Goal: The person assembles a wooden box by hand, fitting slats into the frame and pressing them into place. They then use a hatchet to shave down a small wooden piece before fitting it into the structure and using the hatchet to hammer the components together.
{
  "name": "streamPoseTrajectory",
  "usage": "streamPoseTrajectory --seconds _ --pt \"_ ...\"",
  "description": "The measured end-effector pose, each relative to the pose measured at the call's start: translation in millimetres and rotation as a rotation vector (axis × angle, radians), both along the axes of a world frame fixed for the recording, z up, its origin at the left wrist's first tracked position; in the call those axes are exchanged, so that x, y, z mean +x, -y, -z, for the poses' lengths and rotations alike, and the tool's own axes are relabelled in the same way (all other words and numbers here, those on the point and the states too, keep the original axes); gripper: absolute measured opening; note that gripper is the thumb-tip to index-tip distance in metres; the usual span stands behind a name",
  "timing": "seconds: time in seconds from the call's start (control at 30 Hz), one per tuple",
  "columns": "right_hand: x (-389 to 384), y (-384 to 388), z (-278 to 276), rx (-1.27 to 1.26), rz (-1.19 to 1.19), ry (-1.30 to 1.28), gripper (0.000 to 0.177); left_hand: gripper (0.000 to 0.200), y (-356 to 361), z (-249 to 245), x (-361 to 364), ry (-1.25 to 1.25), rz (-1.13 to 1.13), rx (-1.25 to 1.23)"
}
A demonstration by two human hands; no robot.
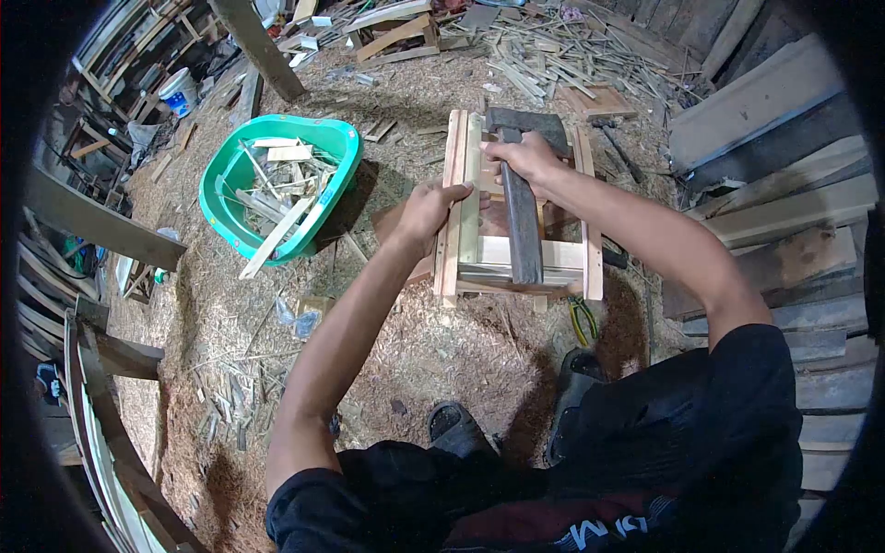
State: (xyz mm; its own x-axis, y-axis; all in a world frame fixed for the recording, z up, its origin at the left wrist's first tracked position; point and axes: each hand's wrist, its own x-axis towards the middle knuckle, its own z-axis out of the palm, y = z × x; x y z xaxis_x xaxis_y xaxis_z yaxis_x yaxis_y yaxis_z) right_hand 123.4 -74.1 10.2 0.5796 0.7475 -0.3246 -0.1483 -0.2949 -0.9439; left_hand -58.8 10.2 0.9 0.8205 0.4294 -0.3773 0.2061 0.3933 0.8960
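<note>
My right hand [527,158] is wrapped round the flat handle [524,235] of a dark wooden mallet. The mallet's blocky head [539,124] lies over the far end of a small wooden frame [467,207], a box-like piece of pale slats and rails. My left hand [429,210] grips the frame's left side, thumb on top of the rail and the other fingers mostly hidden. The frame sits on the ground in front of my feet, and the mallet handle points back toward me above its near crosspieces.
Left of the frame stands a green tub [214,175] of wood offcuts. Pliers with yellow-green handles [583,321] lie by my right foot. Scrap sticks [553,64] pile up behind, planks [774,263] line the right, and posts [258,46] rise at left. Shavings cover the floor.
</note>
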Motion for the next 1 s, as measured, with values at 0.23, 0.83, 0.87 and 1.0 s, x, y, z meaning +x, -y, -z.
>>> streamPoseTrajectory --seconds 0.23,0.83,0.87,1.0 --pt "8 -11 -44 -0.037 0.011 0.205 0.056 0.036 -16 -2 8 0.028 -0.099 -0.03" --pt "-45 45 -74 -0.042 -0.647 1.184 0.044 0.026 -50 18 18 0.171 -0.513 0.128" --pt "-48 43 -77 -0.054 -0.63 1.141 0.045 0.026 -53 23 19 0.155 -0.51 0.145" --pt "-52 42 -73 -0.276 -0.834 1.123 0.044 0.023 -48 11 17 0.098 -0.52 0.189"
